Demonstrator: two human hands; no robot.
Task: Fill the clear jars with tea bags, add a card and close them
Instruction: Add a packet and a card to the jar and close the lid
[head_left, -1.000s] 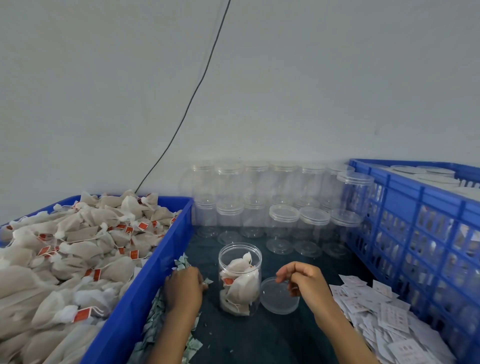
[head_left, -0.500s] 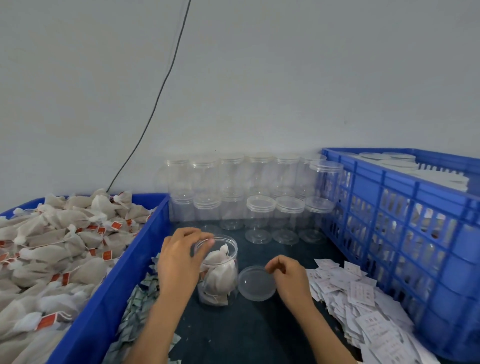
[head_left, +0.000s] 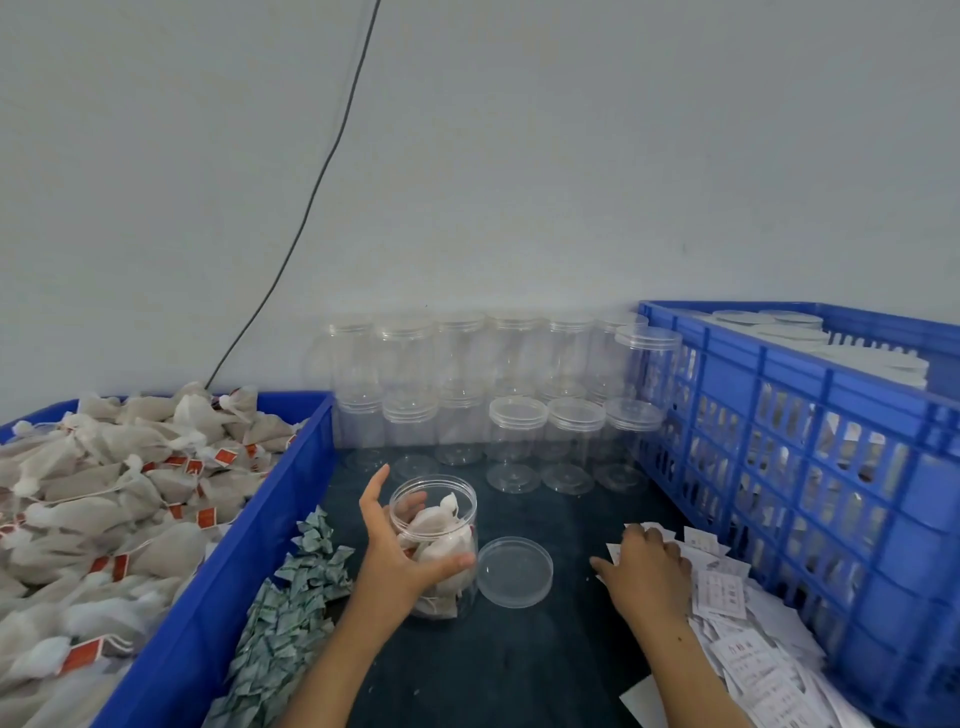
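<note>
1. One open jar (head_left: 435, 540) with tea bags stands on the dark table (head_left: 519, 670) — left hand (head_left: 395, 551) wraps it, thumb in front, fingers behind.
2. One loose lid (head_left: 514, 571) lies just right of it.
3. Right hand (head_left: 644, 566) rests on the card pile (head_left: 748, 644), fingers curled — can't tell if it's pinching one.

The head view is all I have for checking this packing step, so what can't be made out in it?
- Cards: print too small and blurred to read.
- Right hand: fingertips lie on the cards; whether they pinch one is hidden.
- Open jar: the left hand covers its near side, so the tea bag count is unclear.
- Blue crate: cut off by the right edge.
</note>
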